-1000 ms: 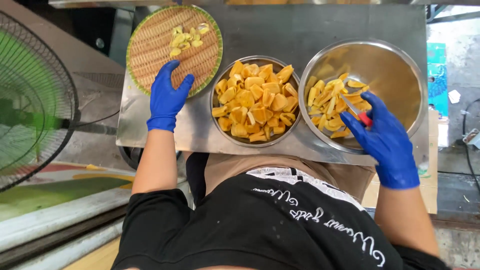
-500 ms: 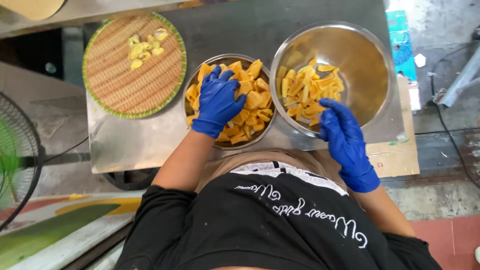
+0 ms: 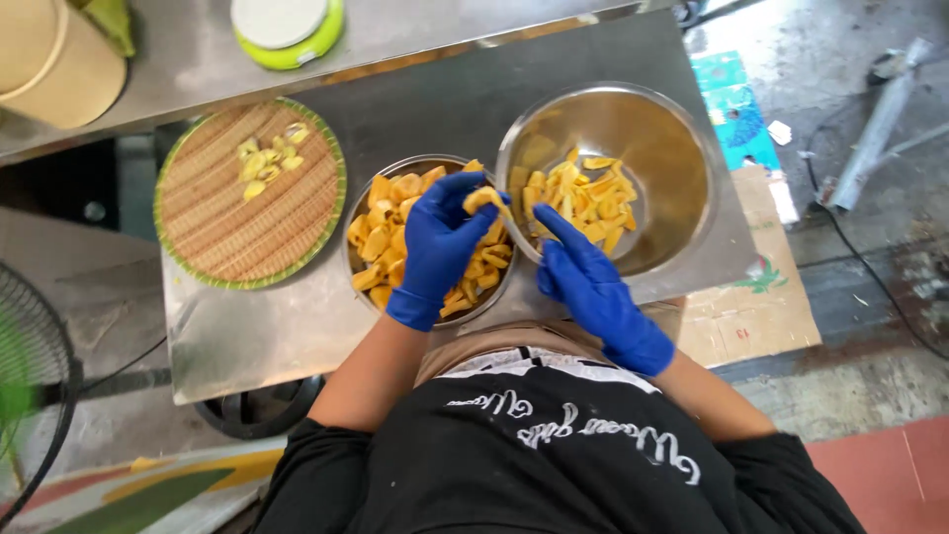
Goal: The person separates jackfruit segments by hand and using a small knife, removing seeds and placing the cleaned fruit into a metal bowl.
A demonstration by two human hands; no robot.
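**A:** Your left hand is over the smaller steel bowl, the middle one on the bench. Its grip is pinching one yellow fruit piece, lifted just above the heap at the bowl's right edge.

**B:** And your right hand?

**A:** Your right hand sits near the rim where the two bowls meet. The index finger is stretched out straight, pointing at the held piece; the other fingers are curled in. That grip holds nothing, and it stands loosely spread rather than pressed together.

**B:** What surrounds your hands?

**A:** To the right, the larger steel bowl carries a smaller pile of paler fruit strips on its left side. To the left, a round woven tray with a green rim holds a few pale bits at its far part. On the far shelf stand a green-rimmed lid and a tan tub. A fan shows at the near left.
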